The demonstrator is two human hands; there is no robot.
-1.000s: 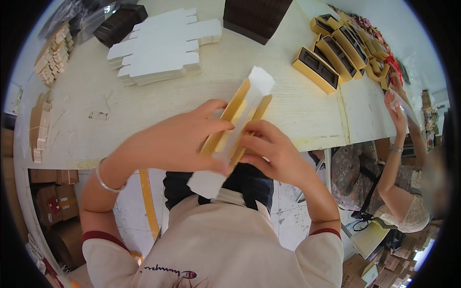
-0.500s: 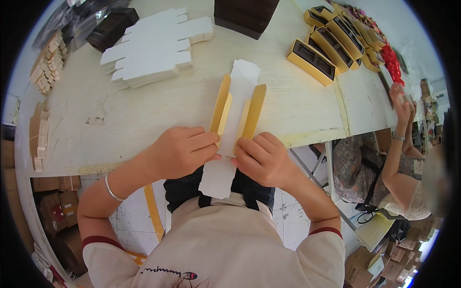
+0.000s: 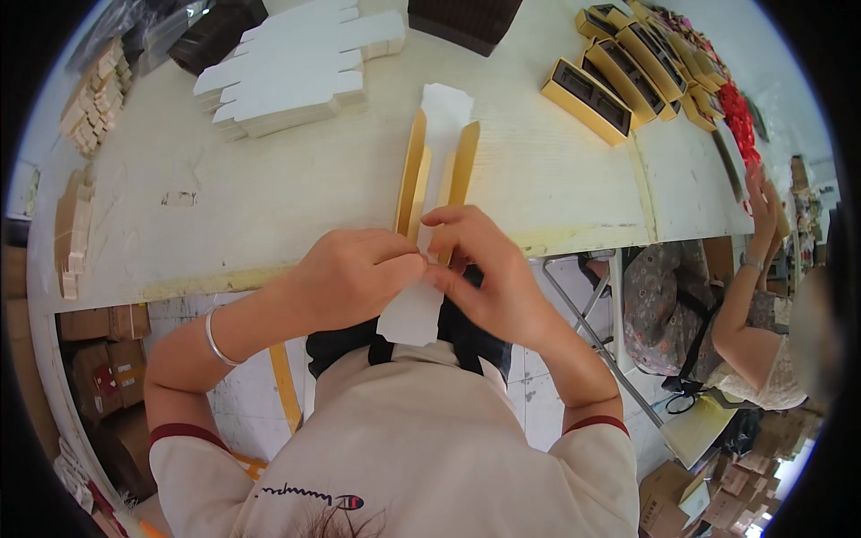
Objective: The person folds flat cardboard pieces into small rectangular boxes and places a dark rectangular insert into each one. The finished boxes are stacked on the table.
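A partly folded carton (image 3: 445,106), white inside with gold side walls standing up, reaches from my lap over the table's front edge. My left hand (image 3: 345,274) is closed at the near end of its left wall, fingertips pinched together at the fold. My right hand (image 3: 487,273) curls round the near end of the right wall, with its index finger arched over the carton and its thumb close to the left fingertips. The near white flap hangs below both hands. My fingers hide the corner folds.
A stack of flat white carton blanks (image 3: 287,81) lies far left, beside a dark box (image 3: 215,36). Another dark box (image 3: 466,22) stands at the back. Several gold boxes with dark inserts (image 3: 587,100) sit right, near red material (image 3: 737,121). A co-worker (image 3: 753,332) sits at the right.
The carton and both hands have shifted slightly away from me. My right hand has turned inward, its fingers lifting over the right wall, and the two hands are closer together.
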